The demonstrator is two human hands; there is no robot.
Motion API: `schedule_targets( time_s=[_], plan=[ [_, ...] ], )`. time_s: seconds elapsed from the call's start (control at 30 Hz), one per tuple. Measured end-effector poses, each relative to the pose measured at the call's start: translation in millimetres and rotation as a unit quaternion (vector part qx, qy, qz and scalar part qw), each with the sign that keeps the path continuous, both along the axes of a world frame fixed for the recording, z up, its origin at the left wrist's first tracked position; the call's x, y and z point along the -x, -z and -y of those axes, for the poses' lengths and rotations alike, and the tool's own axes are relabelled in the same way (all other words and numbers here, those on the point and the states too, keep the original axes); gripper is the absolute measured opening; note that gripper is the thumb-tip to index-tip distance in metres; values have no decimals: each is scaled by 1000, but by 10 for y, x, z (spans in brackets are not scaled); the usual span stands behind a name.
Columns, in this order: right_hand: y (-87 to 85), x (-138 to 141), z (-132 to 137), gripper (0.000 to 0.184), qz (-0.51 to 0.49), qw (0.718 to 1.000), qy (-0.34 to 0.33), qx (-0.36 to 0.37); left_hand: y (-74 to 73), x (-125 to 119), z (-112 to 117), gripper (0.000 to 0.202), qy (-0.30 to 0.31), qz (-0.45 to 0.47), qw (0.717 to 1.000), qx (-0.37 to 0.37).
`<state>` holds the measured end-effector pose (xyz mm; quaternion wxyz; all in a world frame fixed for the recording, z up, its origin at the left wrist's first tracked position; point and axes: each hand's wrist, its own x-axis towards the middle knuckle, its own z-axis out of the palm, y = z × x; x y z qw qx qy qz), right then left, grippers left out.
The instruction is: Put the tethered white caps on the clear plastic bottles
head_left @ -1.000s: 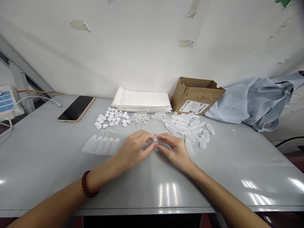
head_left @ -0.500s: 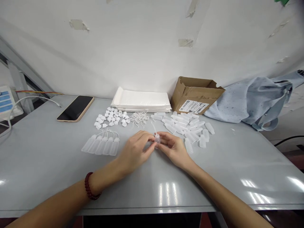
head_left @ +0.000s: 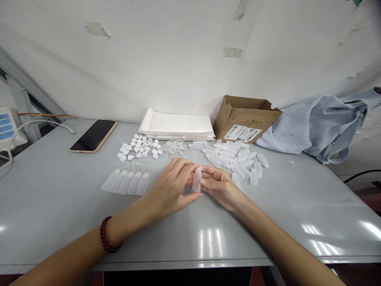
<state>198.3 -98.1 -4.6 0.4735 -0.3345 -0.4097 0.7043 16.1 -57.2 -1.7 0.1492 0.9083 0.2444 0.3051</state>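
Note:
A small translucent plastic bottle stands upright between both my hands above the grey table. My left hand pinches its top and side with closed fingers; a red bead bracelet is on that wrist. My right hand cups the bottle from the right, fingers curled around it. A row of finished bottles with caps and strings lies to the left. Loose empty bottles lie to the right. White caps and white strings are behind my hands.
A phone lies at the back left beside a cable. A stack of white bags leans near the wall. An open cardboard box and a blue cloth fill the back right.
The bottle has been turned upright and lifted slightly. My left fingers have moved onto its top, and the string that stuck up half a second ago is out of sight.

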Motion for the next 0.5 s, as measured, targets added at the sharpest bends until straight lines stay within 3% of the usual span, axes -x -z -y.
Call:
schedule_targets(
  time_s=[0.23, 0.5],
  plan=[
    [-9, 28, 1, 25, 11, 1000, 10, -18, -50, 14, 3, 41, 24, -33, 998, -43],
    [12, 34, 1, 22, -3, 1000, 24, 11, -36, 28, -28, 37, 16, -17, 993, -118]
  ],
)
